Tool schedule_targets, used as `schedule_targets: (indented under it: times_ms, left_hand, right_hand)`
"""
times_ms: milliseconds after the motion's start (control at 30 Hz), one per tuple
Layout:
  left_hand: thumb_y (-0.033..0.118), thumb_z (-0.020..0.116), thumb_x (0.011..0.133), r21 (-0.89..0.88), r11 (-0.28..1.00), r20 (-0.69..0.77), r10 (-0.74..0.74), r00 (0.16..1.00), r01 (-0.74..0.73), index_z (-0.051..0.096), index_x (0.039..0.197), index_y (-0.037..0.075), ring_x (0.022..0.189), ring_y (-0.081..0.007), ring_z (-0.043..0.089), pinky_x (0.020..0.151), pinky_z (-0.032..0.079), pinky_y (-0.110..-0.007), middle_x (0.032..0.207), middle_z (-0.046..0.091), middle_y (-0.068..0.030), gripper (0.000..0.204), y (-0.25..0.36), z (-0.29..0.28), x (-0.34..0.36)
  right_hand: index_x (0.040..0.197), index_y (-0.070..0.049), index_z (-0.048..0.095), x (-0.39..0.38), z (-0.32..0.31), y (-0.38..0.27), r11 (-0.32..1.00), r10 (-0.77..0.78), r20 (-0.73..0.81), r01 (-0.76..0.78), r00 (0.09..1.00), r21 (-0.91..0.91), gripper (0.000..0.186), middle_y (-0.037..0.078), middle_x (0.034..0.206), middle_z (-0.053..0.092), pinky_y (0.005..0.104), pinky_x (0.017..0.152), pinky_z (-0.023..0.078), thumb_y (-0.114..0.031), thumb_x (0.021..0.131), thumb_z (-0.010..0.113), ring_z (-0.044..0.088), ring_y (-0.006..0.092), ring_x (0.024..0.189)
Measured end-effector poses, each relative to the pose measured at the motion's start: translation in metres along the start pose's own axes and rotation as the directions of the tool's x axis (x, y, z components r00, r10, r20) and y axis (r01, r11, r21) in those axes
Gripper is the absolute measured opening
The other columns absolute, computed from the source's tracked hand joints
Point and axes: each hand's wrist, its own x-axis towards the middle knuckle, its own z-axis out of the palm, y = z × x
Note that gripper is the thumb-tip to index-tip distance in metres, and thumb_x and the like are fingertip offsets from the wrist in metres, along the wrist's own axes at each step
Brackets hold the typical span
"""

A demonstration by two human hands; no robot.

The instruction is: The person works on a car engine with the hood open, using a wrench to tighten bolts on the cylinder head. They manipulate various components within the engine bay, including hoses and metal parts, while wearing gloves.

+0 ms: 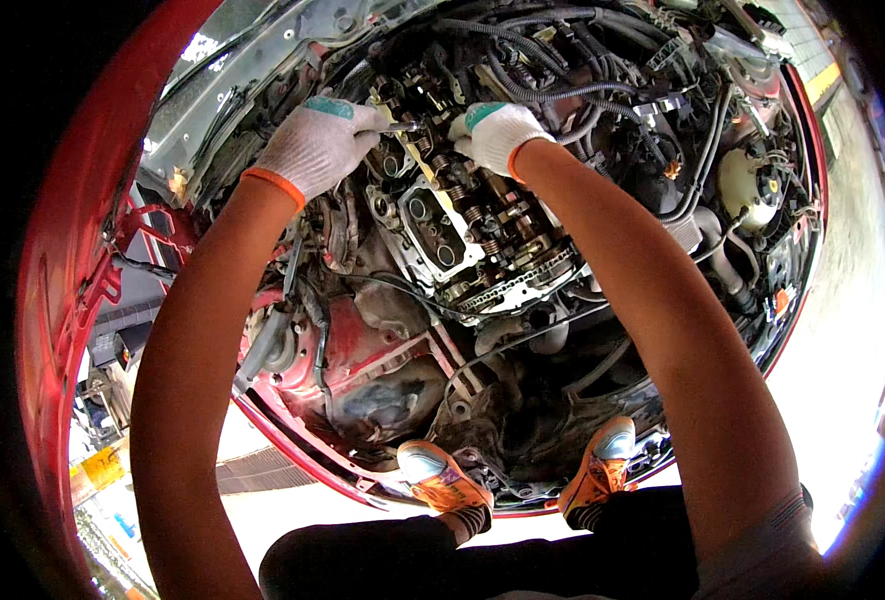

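Both hands wear white knit gloves with orange cuffs and teal patches, over the open top of a car engine (493, 215). My left hand (321, 148) is closed on a slim metal rod-like tool (400, 127), whose end reaches over the valve gear; its exact kind is too small to tell. My right hand (500, 138) has curled fingers at the other side of the valve gear, and what they grip, if anything, is hidden. Coil springs and shafts run along the cylinder head. A timing chain (513, 290) crosses its near end, beside a pale oblong port frame (443, 240).
Hoses and wiring (563, 90) crowd the far right. A whitish reservoir (748, 190) with a black cap stands at the right. The raised red hood (63, 270) borders the left. My orange shoes (443, 478) rest at the near edge of the engine bay.
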Motion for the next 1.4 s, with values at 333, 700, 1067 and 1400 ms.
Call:
schedule_targets:
  times_ms: [333, 700, 1067, 1400]
  left_hand:
    - [0.015, 0.074, 0.097, 0.017, 1.0, -0.014, -0.013, 1.0, 0.013, 0.08, 0.116, 0.007, 0.103, -0.0343, 0.077, 0.093, 0.06, -0.039, 0.111, 0.08, -0.0164, 0.022, 0.0, 0.001, 0.003]
    - [0.019, 0.073, 0.099, -0.117, 0.992, -0.104, 0.026, 0.994, -0.039, 0.081, 0.116, 0.011, 0.099, -0.0339, 0.077, 0.09, 0.061, -0.041, 0.112, 0.079, -0.0148, 0.021, -0.015, 0.015, -0.008]
    - [0.016, 0.073, 0.099, -0.164, 0.982, 0.014, -0.088, 0.996, 0.089, 0.079, 0.12, 0.006, 0.109, -0.0316, 0.077, 0.095, 0.059, -0.038, 0.118, 0.079, -0.0159, 0.024, -0.009, 0.006, -0.005]
    - [0.017, 0.069, 0.1, -0.015, 0.998, 0.055, -0.055, 0.997, 0.056, 0.079, 0.121, 0.006, 0.111, -0.0321, 0.076, 0.099, 0.058, -0.038, 0.119, 0.079, -0.016, 0.025, -0.003, -0.001, 0.005]
  right_hand:
    - [0.132, -0.02, 0.074, 0.012, 0.006, -0.005, 0.994, -0.047, -0.035, 0.044, 0.998, -0.101, 0.035, 0.008, 0.12, 0.078, 0.0493, 0.093, 0.06, -0.04, 0.105, 0.062, 0.074, 0.0361, 0.111]
    - [0.122, 0.0, 0.07, -0.13, -0.045, 0.056, 0.641, 0.354, -0.861, 0.575, 0.366, 0.508, 0.035, 0.008, 0.093, 0.068, 0.0334, 0.075, 0.057, -0.033, 0.11, 0.064, 0.063, 0.0177, 0.08]
    - [0.113, -0.006, 0.078, -0.167, 0.019, 0.072, 0.969, 0.185, -0.876, 0.064, 0.446, 0.237, 0.021, 0.018, 0.109, 0.076, 0.0469, 0.089, 0.06, -0.02, 0.097, 0.071, 0.073, 0.0389, 0.099]
    - [0.122, -0.016, 0.078, -0.014, 0.021, -0.013, 0.999, 0.046, -0.238, -0.04, 0.97, 0.031, 0.032, 0.012, 0.123, 0.077, 0.046, 0.092, 0.059, -0.038, 0.101, 0.068, 0.073, 0.0355, 0.112]
